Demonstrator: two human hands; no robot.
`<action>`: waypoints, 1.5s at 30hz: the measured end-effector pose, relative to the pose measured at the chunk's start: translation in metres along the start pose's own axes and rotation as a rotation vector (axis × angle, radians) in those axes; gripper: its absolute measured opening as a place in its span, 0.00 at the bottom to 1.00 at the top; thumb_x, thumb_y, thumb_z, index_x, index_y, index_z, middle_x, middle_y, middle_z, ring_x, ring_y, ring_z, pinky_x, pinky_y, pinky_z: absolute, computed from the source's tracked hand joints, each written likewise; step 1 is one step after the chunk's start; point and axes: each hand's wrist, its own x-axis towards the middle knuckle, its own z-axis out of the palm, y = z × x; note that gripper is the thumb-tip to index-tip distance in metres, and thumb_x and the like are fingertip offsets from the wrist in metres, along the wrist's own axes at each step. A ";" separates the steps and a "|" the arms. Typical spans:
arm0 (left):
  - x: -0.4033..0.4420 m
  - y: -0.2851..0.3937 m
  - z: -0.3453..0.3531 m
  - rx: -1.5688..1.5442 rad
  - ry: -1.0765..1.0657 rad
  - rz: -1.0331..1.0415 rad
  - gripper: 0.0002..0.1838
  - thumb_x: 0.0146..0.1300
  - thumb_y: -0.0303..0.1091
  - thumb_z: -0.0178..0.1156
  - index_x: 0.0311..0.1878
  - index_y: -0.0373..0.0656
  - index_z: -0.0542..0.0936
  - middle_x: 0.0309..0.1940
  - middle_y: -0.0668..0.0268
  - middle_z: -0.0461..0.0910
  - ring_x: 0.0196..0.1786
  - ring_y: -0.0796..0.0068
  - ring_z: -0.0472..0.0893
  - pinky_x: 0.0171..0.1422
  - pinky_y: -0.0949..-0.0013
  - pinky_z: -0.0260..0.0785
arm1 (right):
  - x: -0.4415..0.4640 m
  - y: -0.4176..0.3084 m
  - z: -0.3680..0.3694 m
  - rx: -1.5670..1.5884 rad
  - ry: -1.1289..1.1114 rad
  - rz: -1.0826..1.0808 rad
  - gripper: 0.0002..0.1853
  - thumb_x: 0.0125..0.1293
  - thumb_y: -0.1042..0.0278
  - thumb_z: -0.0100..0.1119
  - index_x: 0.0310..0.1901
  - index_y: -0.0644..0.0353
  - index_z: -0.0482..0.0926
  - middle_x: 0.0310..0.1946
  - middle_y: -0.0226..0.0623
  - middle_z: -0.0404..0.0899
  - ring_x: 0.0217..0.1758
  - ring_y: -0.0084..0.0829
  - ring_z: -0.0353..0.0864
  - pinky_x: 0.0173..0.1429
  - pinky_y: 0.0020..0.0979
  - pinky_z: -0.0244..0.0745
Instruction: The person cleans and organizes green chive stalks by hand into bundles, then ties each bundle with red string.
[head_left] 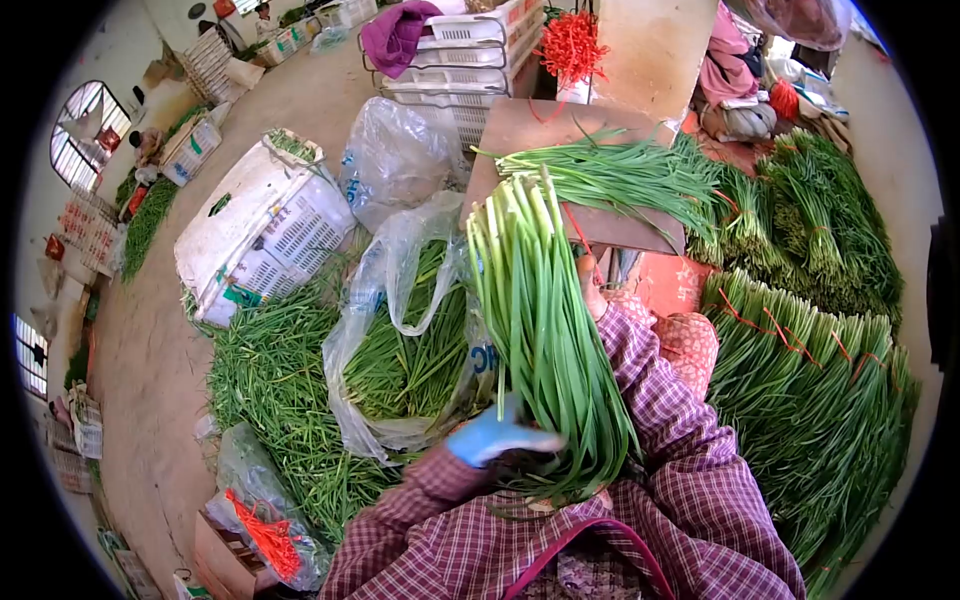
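Observation:
A thick bunch of garlic chives (pixel 535 310) stands tilted in front of me, its pale stalk ends up and its green leaves down over my lap. My right hand (pixel 591 290) is at the bunch's right side and appears to grip it; most of its fingers are hidden behind the stalks. By the lower left leaves is my left hand (pixel 500 437) in a blue glove, blurred by motion, with thumb and fingers apart. Beyond the bunch, more loose garlic chives (pixel 610 175) lie across a brown board (pixel 540 122). A red tie (pixel 578 228) hangs near my right hand.
Left of the bunch sits a clear plastic bag (pixel 345 400) of green trimmings, beside a loose heap (pixel 270 370) on the floor. A white crate (pixel 270 235) stands behind. Tied bunches (pixel 800 370) fill the right side. Red ties (pixel 572 48) hang by stacked white crates (pixel 455 75).

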 end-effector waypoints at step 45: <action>0.037 0.081 -0.117 -0.479 0.149 0.673 0.11 0.64 0.45 0.62 0.41 0.50 0.79 0.30 0.69 0.82 0.36 0.67 0.84 0.49 0.56 0.78 | -0.002 -0.086 0.056 -0.634 0.371 -0.445 0.18 0.59 0.61 0.66 0.48 0.63 0.80 0.41 0.37 0.84 0.44 0.27 0.82 0.52 0.29 0.75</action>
